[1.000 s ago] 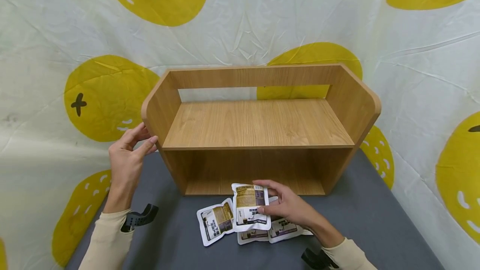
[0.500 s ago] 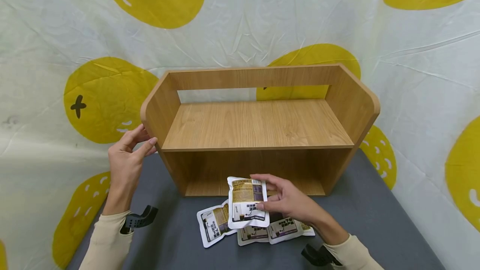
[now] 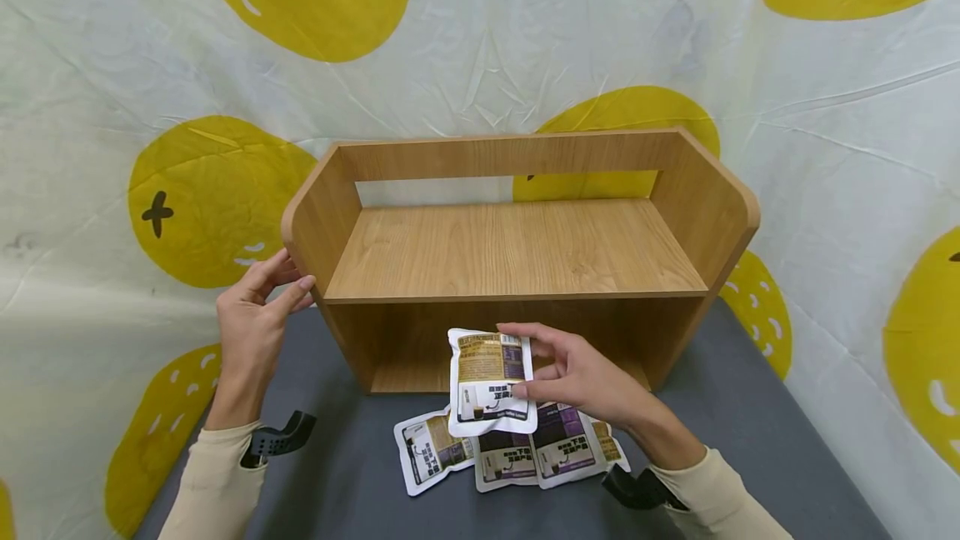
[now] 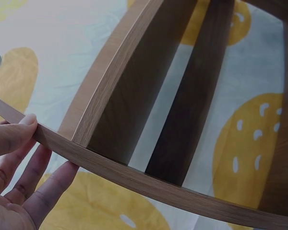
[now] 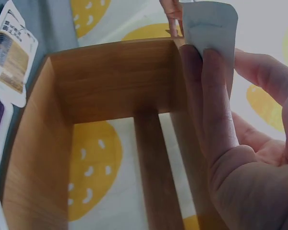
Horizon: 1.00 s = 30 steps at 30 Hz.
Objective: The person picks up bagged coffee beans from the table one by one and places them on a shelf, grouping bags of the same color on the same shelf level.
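Note:
My right hand (image 3: 581,372) pinches a white foil pouch (image 3: 491,382) with a gold and purple label, thumb on its front and fingers behind. The pouch is raised before the lower opening of a two-tier wooden shelf (image 3: 517,248); its plain pale back (image 5: 211,28) shows in the right wrist view. At the shelf's left side panel, my left hand (image 3: 258,311) grips the edge, thumb on one face and fingers on the other, as the left wrist view also shows around the panel (image 4: 105,165). Below the raised pouch, several similar pouches (image 3: 572,444) lie overlapping on the table.
The grey tabletop (image 3: 352,473) extends in front of the shelf and on both sides. A white cloth (image 3: 480,40) with yellow round prints hangs behind. One pouch (image 3: 431,450) lies angled at the left of the pile, just before the shelf's front edge.
My right hand has lifted the pouch up and slightly left, away from the pile, uncovering more of the pouches beneath. My left hand has stayed on the shelf's side.

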Motion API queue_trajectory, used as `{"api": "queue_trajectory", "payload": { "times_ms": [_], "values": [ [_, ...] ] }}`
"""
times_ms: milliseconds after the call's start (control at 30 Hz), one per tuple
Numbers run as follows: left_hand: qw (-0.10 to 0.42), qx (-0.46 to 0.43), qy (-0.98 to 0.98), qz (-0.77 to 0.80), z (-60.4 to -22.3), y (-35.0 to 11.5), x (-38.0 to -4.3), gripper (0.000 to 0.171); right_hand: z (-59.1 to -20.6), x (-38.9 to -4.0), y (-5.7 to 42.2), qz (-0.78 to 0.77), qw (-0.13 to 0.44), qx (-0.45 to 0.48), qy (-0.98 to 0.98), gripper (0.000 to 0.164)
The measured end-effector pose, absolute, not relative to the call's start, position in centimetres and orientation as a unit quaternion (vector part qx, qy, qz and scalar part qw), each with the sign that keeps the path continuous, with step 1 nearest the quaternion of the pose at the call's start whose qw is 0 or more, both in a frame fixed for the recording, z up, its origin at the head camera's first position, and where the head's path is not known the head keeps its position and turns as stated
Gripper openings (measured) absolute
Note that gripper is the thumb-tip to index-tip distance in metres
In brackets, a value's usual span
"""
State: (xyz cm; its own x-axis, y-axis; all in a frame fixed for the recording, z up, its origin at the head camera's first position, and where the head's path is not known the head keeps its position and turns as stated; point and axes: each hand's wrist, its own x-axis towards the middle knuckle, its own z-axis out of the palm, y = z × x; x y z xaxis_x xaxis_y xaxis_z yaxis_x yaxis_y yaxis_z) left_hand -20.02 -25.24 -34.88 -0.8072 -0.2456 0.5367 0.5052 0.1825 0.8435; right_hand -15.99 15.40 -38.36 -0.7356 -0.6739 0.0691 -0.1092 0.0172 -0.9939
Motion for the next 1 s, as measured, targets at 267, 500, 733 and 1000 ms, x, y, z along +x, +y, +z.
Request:
{"api": "queue_trajectory", "payload": {
  "times_ms": [267, 500, 733, 1000],
  "values": [
    [0.293, -0.079, -0.71, -0.635, -34.9, -25.2, -20.0, 0.049, -36.3, -16.4, 15.2, -0.631, 0.22, -0.278, 0.69, 0.076],
    [0.297, -0.076, -0.719, -0.624, -34.9, -25.1, -20.1, 0.049, -34.7, -16.9, 14.9, -0.659, 0.229, -0.268, 0.665, 0.077],
    [0.297, -0.074, -0.721, -0.621, -34.9, -25.2, -20.1, 0.049, -33.6, -17.5, 14.7, -0.662, 0.232, -0.275, 0.658, 0.077],
    [0.292, -0.077, -0.714, -0.631, -34.8, -25.1, -20.1, 0.05, -32.3, -18.3, 14.5, -0.632, 0.222, -0.259, 0.696, 0.076]
  ]
}}
